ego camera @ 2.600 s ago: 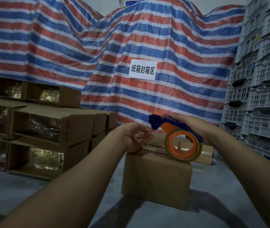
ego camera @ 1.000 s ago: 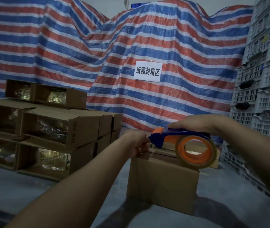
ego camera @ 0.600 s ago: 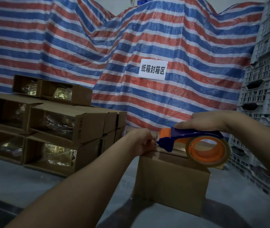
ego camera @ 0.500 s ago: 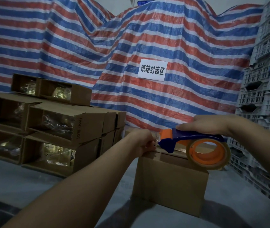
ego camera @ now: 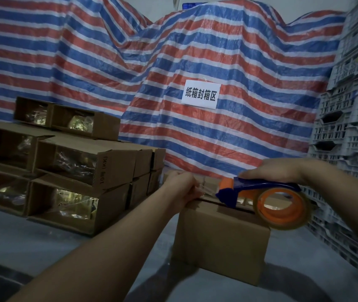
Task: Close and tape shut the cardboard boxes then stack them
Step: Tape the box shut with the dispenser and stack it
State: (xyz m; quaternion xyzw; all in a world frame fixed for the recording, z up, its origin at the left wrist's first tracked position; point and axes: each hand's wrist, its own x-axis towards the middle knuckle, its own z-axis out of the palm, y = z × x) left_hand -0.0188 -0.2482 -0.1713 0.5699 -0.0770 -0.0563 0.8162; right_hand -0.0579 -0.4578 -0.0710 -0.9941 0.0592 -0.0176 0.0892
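A brown cardboard box [ego camera: 219, 243] stands on the grey floor in front of me, its top flaps folded down. My right hand [ego camera: 276, 171] grips a blue and orange tape dispenser [ego camera: 267, 199] held over the top seam, with its clear tape roll hanging past the box's right edge. My left hand [ego camera: 182, 188] pinches the free end of the clear tape at the box's far left top edge. A short length of tape stretches between my left hand and the dispenser.
A stack of open cardboard boxes [ego camera: 64, 168] with shiny wrapped contents lies at the left. A striped red, white and blue tarpaulin [ego camera: 173, 62] with a white paper sign [ego camera: 201, 94] covers the back. Grey plastic crates [ego camera: 352, 127] tower at the right.
My right hand has lowered and levelled the dispenser onto the box top and drawn it rightward. My left hand has stayed at the left edge, holding the tape end.
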